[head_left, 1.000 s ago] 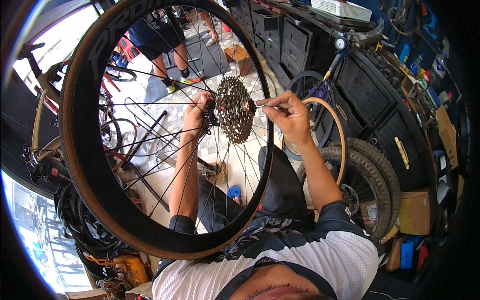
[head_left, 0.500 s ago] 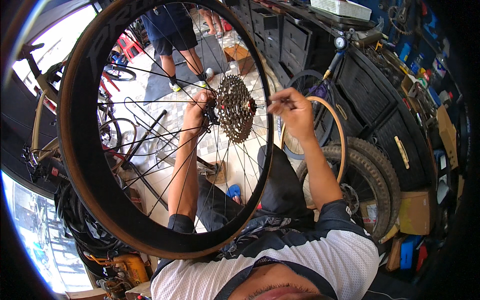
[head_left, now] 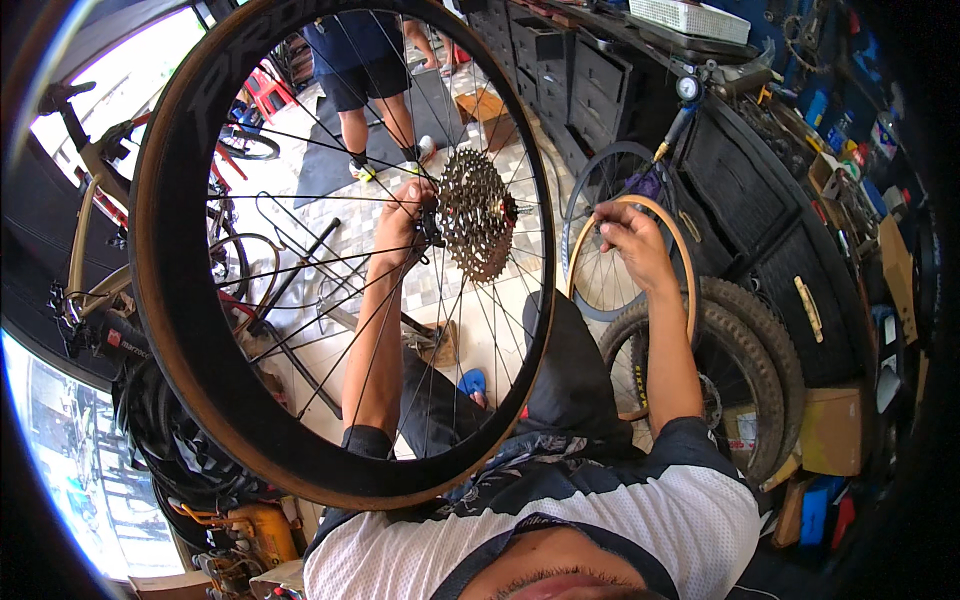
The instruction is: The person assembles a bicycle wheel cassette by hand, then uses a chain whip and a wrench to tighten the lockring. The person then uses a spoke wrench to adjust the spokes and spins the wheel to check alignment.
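Note:
A black deep-rim bicycle wheel point(head_left: 185, 370) with a tan-edged tyre stands upright in front of me, filling the left and middle. My left hand point(head_left: 402, 212) reaches behind its spokes, fingers closed round the hub end. On the hub's right side sits a silver cassette point(head_left: 472, 215) with stepped sprockets. A small red ring and a dark axle end point(head_left: 512, 209) show at its outer face. To the right of the rim, apart from the wheel, my right hand point(head_left: 636, 245) is raised with thumb and fingertips pinched together. Whatever those fingers hold, if anything, is too small to make out.
A floor pump with a gauge point(head_left: 688, 88) and a tan-walled tyre point(head_left: 690, 265) are at the right, beside knobbly tyres point(head_left: 750, 350). Black drawers point(head_left: 590, 85) line the back. Another person point(head_left: 362, 75) stands beyond the wheel. A bike frame point(head_left: 90, 210) is at the left.
My right hand has drawn away from the cassette's axle end, moving right and slightly down, its fingers now pinched. My left hand keeps its grip on the hub.

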### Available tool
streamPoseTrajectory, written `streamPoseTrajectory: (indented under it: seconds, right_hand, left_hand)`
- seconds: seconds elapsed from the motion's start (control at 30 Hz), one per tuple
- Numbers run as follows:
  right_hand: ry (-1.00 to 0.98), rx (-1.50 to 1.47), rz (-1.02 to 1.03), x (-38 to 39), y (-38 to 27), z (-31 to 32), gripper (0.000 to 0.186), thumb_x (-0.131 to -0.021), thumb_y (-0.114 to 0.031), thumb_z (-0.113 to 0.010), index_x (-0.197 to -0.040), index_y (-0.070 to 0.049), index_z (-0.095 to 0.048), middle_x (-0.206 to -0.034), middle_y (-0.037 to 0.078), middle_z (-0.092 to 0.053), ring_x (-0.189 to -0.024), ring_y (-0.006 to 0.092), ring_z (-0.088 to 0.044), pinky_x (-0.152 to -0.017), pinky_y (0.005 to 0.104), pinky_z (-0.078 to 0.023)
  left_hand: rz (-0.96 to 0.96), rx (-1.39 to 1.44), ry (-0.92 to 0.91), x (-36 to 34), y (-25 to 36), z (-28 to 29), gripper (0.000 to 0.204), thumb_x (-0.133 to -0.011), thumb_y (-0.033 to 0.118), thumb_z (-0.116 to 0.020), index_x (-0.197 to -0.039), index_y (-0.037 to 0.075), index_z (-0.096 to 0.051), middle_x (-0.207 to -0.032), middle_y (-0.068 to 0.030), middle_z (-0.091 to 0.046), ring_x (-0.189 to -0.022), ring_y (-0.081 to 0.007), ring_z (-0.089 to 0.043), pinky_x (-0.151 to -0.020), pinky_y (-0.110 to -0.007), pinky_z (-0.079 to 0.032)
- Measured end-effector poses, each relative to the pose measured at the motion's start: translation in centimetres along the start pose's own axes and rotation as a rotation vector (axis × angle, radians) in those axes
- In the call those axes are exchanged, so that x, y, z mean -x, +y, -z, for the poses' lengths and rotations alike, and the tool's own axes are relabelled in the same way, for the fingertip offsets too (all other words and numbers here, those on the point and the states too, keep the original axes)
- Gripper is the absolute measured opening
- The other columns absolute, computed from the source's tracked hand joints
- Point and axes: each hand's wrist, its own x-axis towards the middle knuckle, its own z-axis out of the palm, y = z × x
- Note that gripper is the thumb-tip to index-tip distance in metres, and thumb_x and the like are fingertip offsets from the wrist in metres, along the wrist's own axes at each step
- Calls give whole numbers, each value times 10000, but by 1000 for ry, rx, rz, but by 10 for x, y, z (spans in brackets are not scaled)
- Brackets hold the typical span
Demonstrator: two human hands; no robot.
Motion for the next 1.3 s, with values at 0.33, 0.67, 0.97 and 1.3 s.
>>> streamPoseTrajectory:
  seconds: [0.33, 0.67, 0.97, 1.3]
  right_hand:
    - [-42, 127, 363, -10, -58, -57, 320, -961, -32, -717, -1251, -40, -582, -1066, 61, -680, -942, 102, -663, -738, 248, -556]
    - [-109, 327, 304, 2, -96, -89, 223, -864, -50, -844, -972, 1, -656, -898, 44, -733, -783, 77, -684, -684, 243, -558]
    - [-77, 468, 430, 6, -101, -89, 189, -899, -8, -763, -1063, 6, -669, -986, 80, -740, -894, 129, -718, -798, 298, -584]
    - [-177, 787, 645, 13, -119, -96, 242, -881, -27, -750, -1119, -22, -706, -1020, 116, -737, -950, 255, -739, -828, 346, -574]
  left_hand:
    - [-45, -44, -62, -4, 3, -7, 361, -1054, 372, -635, -1015, 14, -672, -1012, -28, -666, -933, -111, -564, -883, -281, -441]
    - [-50, -18, -72, 1, 5, -8, 349, -1059, 355, -633, -1014, 11, -673, -984, -14, -663, -875, -100, -560, -826, -258, -452]
    - [-83, -86, -84, 2, 9, -16, 369, -1051, 439, -624, -1059, 70, -627, -817, 28, -585, -646, -80, -536, -596, -242, -471]
    - [-43, -98, -47, 7, 15, -22, 388, -1066, 385, -611, -935, 22, -649, -1000, -40, -664, -892, -109, -549, -853, -274, -441]
